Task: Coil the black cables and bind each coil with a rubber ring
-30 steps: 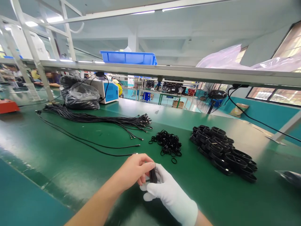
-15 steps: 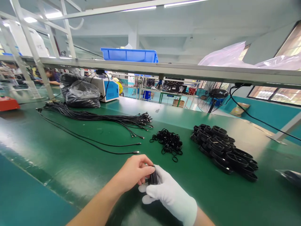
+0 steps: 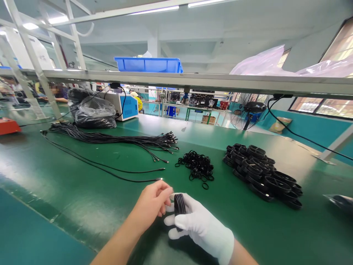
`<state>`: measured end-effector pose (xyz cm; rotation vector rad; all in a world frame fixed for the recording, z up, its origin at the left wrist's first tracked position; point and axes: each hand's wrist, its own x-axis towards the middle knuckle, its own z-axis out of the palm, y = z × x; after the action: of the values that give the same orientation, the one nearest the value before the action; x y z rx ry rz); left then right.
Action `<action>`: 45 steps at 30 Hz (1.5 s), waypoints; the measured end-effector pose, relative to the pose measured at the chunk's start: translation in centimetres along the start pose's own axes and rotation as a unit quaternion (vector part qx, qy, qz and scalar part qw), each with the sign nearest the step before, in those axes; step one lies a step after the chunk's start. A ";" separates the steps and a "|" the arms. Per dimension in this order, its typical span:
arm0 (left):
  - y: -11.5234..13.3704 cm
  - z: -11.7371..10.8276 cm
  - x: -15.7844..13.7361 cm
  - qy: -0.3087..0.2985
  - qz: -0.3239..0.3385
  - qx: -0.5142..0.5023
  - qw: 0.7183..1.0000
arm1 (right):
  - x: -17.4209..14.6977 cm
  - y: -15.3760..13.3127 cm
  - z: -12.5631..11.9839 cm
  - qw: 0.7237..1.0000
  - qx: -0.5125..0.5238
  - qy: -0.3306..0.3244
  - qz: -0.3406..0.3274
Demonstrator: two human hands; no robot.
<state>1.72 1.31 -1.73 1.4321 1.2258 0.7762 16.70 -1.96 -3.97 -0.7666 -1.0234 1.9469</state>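
My right hand [image 3: 197, 224], in a white glove, grips a coiled black cable [image 3: 179, 205] whose loops lie side by side between thumb and fingers. Just left of the coil, my bare left hand [image 3: 154, 198] has its fingers curled together; whatever they may hold is hidden. Beyond my hands is a loose pile of small black rings [image 3: 197, 163]. Two single cables [image 3: 118, 176] stretch across the green table, their plug ends close to my left hand. Behind them lies a thick bundle of straight black cables [image 3: 116, 138] with metal plugs.
Stacked coiled cables [image 3: 261, 173] stand on the right of the table [image 3: 82, 206]. At the back left are a plastic bag of black items [image 3: 95, 112] and a blue-and-white machine [image 3: 128, 106]. Overhead runs a shelf [image 3: 204, 79] bearing a blue bin [image 3: 149, 64].
My left hand has drawn a little left, off the coil it was touching. More of the coil's loops now show in my right hand. The view has shifted slightly.
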 end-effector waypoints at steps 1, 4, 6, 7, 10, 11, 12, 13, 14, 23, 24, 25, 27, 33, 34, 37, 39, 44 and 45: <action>0.1 0.0 -0.4 0.005 -0.004 -0.010 1.000 | 0.0 0.0 0.0 1.000 0.000 0.002 -0.006; 0.2 0.4 -1.7 -0.029 -0.023 -0.044 0.998 | 0.3 0.0 0.0 0.999 -0.031 0.019 -0.018; 0.1 0.8 -2.2 -0.048 -0.024 -0.063 0.997 | 0.4 0.0 0.1 0.997 -0.061 0.044 -0.022; 0.0 1.0 -2.3 -0.051 -0.020 -0.072 0.996 | 0.5 0.1 0.1 0.996 -0.071 0.053 -0.022; -0.4 1.2 -2.3 -0.065 -0.010 -0.097 0.993 | 0.4 0.2 0.0 0.998 -0.059 0.029 -0.002; -0.4 1.2 -2.1 -0.073 -0.012 -0.098 0.992 | 0.4 0.3 -0.2 0.999 -0.043 0.013 0.010; -0.4 1.2 -2.0 -0.075 -0.015 -0.088 0.993 | 0.3 0.4 -0.3 1.000 -0.021 -0.003 0.022; -0.4 1.1 -1.9 -0.065 -0.015 -0.064 0.996 | 0.2 0.4 -0.4 0.999 0.002 -0.016 0.028; -0.4 1.0 -1.8 -0.039 -0.007 -0.027 0.999 | 0.1 0.4 -0.6 0.999 0.024 -0.025 0.031; -2.1 1.9 -2.4 0.111 0.213 0.209 0.948 | 0.6 1.0 -0.4 1.000 0.001 0.005 0.018; -2.3 2.0 -2.4 0.122 0.215 0.218 0.944 | 0.8 1.0 -0.4 1.000 -0.007 0.009 0.016; -2.4 2.1 -2.4 0.134 0.213 0.221 0.942 | 0.9 1.1 -0.4 1.000 -0.016 0.013 0.013; -2.3 2.2 -2.2 0.151 0.209 0.215 0.942 | 1.1 1.1 -0.4 0.999 -0.030 0.021 -0.001; -1.9 2.1 -1.9 0.175 0.186 0.178 0.950 | 1.0 1.1 -0.2 1.000 -0.004 -0.005 -0.021; -1.8 2.0 -1.9 0.173 0.183 0.171 0.952 | 1.0 1.0 -0.1 1.000 -0.007 -0.007 -0.025; -1.8 1.9 -1.9 0.166 0.177 0.160 0.957 | 0.9 0.7 0.3 0.999 -0.018 0.006 -0.039; -1.9 1.9 -1.8 0.166 0.163 0.139 0.963 | 0.9 0.5 0.5 1.000 -0.006 0.007 -0.028; -2.4 2.1 -1.1 0.178 0.150 0.098 0.968 | 1.0 0.5 0.5 0.999 -0.005 0.034 -0.011; -2.4 2.1 -1.0 0.179 0.159 0.109 0.965 | 1.0 0.5 0.4 0.999 -0.007 0.036 -0.010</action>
<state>2.79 -0.43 -4.38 1.7483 1.4046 1.1901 15.67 -1.47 -4.33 -0.8255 -1.0001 1.8841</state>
